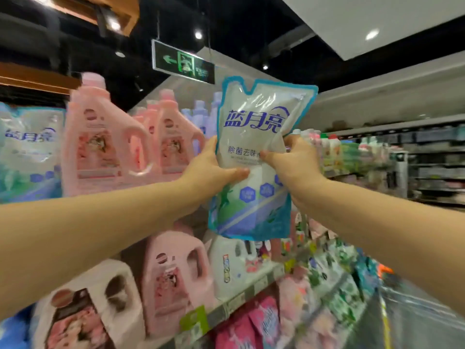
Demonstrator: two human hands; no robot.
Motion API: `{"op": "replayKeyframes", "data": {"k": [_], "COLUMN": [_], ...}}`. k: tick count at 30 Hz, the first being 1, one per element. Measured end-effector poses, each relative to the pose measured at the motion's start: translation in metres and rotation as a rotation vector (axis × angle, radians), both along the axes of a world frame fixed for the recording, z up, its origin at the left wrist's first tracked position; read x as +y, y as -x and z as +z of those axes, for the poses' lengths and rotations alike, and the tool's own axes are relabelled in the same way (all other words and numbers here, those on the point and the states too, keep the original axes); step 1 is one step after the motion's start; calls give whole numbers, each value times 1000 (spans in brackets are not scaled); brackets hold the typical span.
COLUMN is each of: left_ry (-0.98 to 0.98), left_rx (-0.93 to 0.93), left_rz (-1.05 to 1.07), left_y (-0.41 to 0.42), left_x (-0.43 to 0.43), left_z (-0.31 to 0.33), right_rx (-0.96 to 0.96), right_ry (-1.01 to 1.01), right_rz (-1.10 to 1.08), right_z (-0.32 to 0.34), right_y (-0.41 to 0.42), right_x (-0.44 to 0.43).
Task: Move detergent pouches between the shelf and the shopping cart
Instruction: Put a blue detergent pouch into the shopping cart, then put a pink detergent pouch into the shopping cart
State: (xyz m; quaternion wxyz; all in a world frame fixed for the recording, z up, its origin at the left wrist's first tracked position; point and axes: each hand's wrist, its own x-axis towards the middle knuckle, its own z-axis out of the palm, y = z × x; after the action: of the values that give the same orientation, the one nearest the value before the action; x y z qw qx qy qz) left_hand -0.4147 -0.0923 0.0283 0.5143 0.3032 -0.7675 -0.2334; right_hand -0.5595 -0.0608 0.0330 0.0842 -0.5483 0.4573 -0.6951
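In front of the shelf stocked with pink detergent jugs, a blue-and-white detergent pouch is held upright in the air, the left hand and right hand gripping its opposite sides.

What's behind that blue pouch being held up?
Behind the pouch, gripped by the left hand and right hand, purple bottles show at its left edge and a white jug below; whatever sits directly behind is covered.
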Motion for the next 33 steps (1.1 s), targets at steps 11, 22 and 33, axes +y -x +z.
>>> {"op": "replayKeyframes", "data": {"k": [11,22,33], "left_ry": [-273,-710,-1043], "left_rx": [-226,-696,-1133], "left_rz": [-525,-625,-530], "left_y": [313,482,469], "left_x": [-29,18,57], "left_z": [-174,-469,-674], "right_rx": [-245,-736,-1026], "right_ry": [-344,-875,-1359], "right_rz": [-522,-725,-627], "right_z": [-174,-465,-700], "right_y": [269,411,393], "right_x": [54,115,140]}}
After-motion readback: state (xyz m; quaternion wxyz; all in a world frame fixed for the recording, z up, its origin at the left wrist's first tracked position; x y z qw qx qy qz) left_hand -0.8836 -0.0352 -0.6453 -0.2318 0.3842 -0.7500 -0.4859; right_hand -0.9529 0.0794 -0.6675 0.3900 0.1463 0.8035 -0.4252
